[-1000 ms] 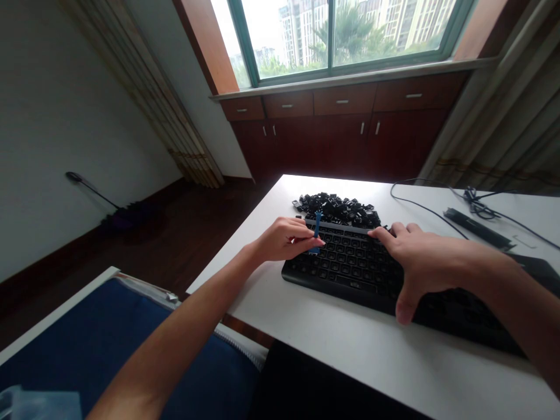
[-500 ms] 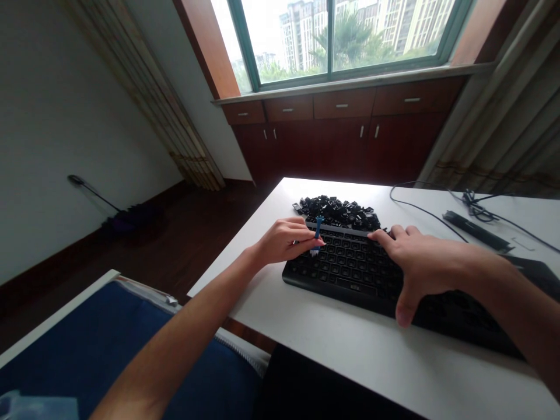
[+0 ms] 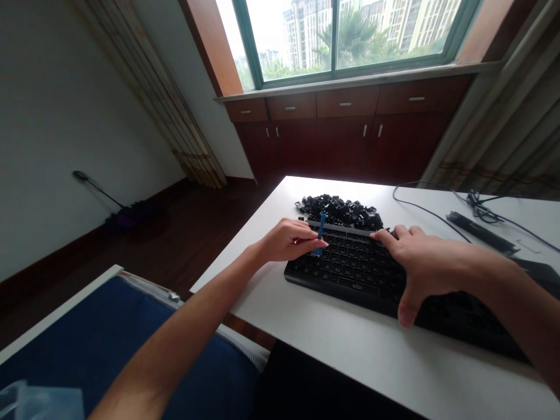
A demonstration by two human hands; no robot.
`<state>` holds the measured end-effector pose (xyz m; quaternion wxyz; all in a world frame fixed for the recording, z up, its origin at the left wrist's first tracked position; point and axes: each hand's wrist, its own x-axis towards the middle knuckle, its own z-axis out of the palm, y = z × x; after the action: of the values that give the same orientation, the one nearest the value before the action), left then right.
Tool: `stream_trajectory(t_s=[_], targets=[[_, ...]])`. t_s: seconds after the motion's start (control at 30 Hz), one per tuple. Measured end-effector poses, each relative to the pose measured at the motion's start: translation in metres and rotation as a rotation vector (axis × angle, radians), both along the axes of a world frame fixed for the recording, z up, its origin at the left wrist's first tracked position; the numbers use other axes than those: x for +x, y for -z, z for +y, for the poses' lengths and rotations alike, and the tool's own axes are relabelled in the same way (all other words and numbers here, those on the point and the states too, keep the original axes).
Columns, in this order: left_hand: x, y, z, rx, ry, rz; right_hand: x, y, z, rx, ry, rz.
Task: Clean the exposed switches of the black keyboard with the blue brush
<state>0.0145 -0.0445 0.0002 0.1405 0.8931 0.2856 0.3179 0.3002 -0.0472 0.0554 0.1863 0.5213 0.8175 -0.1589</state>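
Observation:
A black keyboard (image 3: 345,265) with its keycaps off lies on the white table (image 3: 301,338), showing rows of bare key sockets. My left hand (image 3: 291,239) is closed on a small blue brush (image 3: 322,224), pinched between thumb and fingers. The brush stands nearly upright over the keyboard's left end, with its wider end down; whether it touches the sockets I cannot tell. My right hand (image 3: 417,265) lies across the keyboard with fingers spread, index fingertip at the back edge and thumb at the front edge, hiding the sockets below. Behind the keyboard sits a heap of black keycaps (image 3: 341,210).
At the back right are a coiled black cable (image 3: 481,207), a long black plastic piece (image 3: 481,232) and a thin bent wire (image 3: 527,246). Dark blue fabric (image 3: 131,326) lies at lower left. Cabinets (image 3: 341,140) stand under the window.
The brush has turned slightly in my left hand; the pale bristles seen at its lower end before show less now. My right hand stays spread on the keyboard. The view has shifted slightly.

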Motion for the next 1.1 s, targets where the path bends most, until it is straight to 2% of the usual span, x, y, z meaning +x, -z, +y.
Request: stream_trajectory(t_s=[0.27, 0.57, 0.8, 1.1], targets=[[-0.0038, 0.0013, 0.0027, 0.119, 0.000, 0.022, -0.0001, -0.0006, 0.0005, 0.004, -0.012, -0.021], [-0.0012, 0.0013, 0.0007, -0.001, 0.004, -0.005, 0.0000, -0.0006, -0.0004, 0.008, -0.019, -0.018], [-0.0022, -0.0011, 0.0018, 0.122, -0.060, 0.035, 0.0000, -0.0009, 0.0004, -0.003, -0.012, 0.007], [0.0009, -0.0046, 0.0017, 0.082, 0.024, -0.014, 0.0012, 0.0006, 0.0003, 0.003, -0.015, 0.030]])
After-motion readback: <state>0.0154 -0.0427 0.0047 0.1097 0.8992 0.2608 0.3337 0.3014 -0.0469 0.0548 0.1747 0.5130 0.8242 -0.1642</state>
